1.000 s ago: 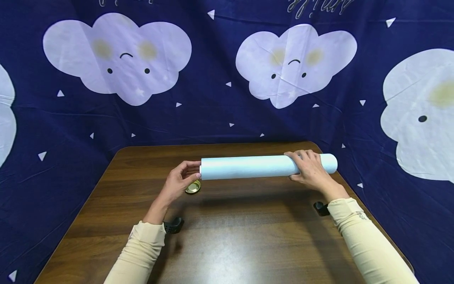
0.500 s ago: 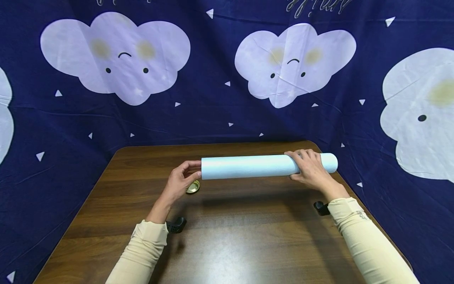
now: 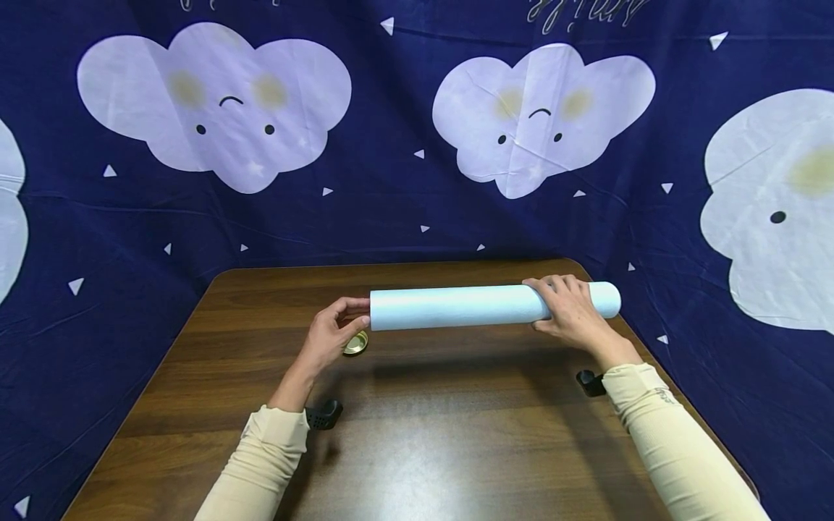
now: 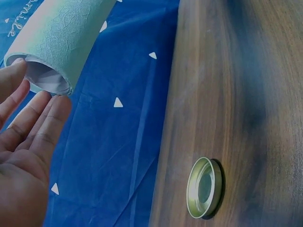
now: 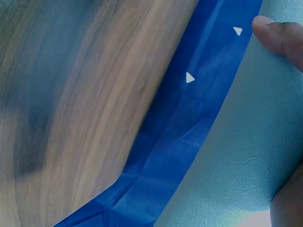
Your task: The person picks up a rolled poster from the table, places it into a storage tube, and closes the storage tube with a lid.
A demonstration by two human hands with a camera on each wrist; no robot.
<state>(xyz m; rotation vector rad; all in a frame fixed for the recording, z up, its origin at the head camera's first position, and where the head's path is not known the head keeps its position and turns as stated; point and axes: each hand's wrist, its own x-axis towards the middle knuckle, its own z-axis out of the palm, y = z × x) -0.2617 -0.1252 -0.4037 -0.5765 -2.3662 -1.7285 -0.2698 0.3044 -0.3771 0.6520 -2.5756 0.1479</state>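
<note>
A long pale-blue cardboard tube (image 3: 456, 307) with a textured surface is held level above the table. My right hand (image 3: 568, 311) grips it near its right end; in the right wrist view the thumb (image 5: 274, 35) lies along the tube. At the tube's hollow left end is my left hand (image 3: 329, 333), palm turned up in the left wrist view. Its fingers (image 4: 49, 125) are fairly straight and its fingertips are at the rim. Inside the opening a whitish curled layer (image 4: 45, 75) shows. A round gold metal lid (image 3: 355, 343) lies on the table below the left hand.
The brown wooden table (image 3: 417, 427) has rounded far corners. A dark-blue cloth (image 3: 378, 217) printed with clouds and small white triangles hangs behind it and at both sides. Black camera mounts (image 3: 323, 414) sit at both wrists.
A narrow white edge stuck out of the tube's left end one second ago; it no longer shows outside. My left hand has shifted slightly right, and the right hand has barely moved.
</note>
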